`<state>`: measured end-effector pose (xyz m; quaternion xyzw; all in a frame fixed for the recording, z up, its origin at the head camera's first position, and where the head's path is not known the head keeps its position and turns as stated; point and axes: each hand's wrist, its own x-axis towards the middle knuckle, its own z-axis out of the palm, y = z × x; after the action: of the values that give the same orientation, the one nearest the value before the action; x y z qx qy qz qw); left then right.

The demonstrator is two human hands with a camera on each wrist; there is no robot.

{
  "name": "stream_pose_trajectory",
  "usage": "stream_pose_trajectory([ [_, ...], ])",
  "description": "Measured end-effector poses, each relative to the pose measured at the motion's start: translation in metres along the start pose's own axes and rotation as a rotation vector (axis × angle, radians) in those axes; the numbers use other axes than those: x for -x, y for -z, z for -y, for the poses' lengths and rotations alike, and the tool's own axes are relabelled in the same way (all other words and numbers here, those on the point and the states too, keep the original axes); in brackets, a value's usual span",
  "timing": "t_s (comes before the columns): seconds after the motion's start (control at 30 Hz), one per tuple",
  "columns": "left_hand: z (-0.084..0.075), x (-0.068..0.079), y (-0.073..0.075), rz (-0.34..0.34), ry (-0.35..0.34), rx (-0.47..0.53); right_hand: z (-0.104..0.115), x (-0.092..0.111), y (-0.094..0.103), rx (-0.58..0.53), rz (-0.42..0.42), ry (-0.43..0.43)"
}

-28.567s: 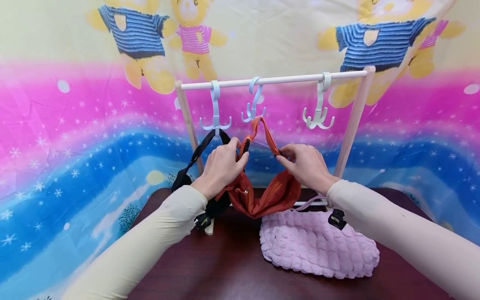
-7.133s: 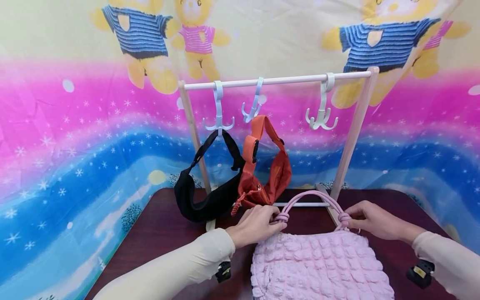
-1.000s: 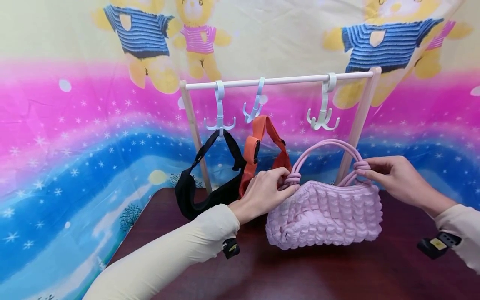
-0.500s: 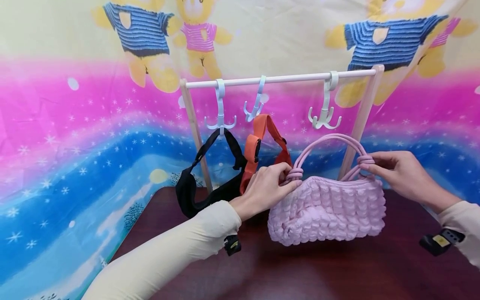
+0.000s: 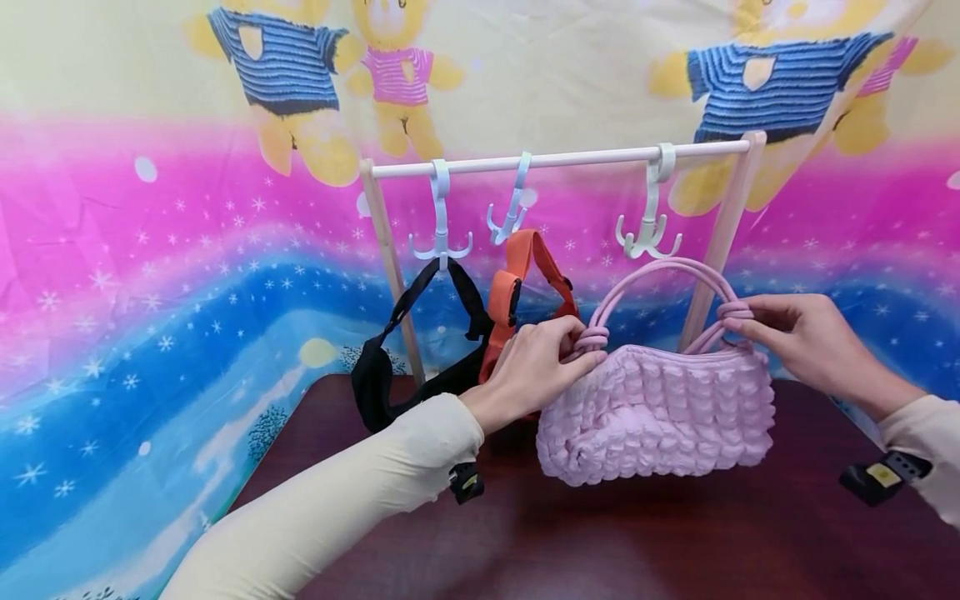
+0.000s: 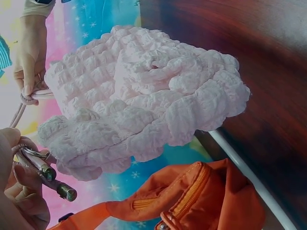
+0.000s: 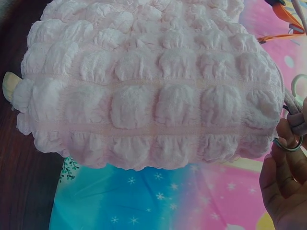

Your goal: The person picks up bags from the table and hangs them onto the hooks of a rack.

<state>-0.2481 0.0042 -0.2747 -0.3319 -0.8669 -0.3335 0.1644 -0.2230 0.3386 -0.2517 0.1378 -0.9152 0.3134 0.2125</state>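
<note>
A puffy pink handbag hangs above the table between my hands. My left hand pinches the knot at the left base of its looped handle. On the other side, my right hand pinches the right knot. The top of the handle loop lies just below the right white hook, and I cannot tell whether they touch. In the left wrist view the bag's quilted end fills the middle, with the handle's cord ends by my fingers. The right wrist view shows the bag's other side close up.
A wooden rack carries several hooks. From the left hook hangs a black bag. An orange-red bag hangs at the middle hook, partly behind my left hand. The dark table lies beneath.
The pink handbag was lifted from the table and up toward the right hook; over the last second it rose slightly more. Long before, both hands held the orange-red bag's strap, which now hangs freely.
</note>
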Motion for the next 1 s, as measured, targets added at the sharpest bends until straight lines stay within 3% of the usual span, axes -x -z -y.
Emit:
stream_pose_trajectory([
  [0.37,-0.003,-0.006,0.003,-0.029,-0.019,-0.039,-0.001,-0.005,0.005,0.034,0.003,-0.031],
  [1.0,-0.006,-0.014,0.006,-0.049,-0.022,-0.036,0.003,-0.017,0.006,-0.002,-0.079,0.018],
])
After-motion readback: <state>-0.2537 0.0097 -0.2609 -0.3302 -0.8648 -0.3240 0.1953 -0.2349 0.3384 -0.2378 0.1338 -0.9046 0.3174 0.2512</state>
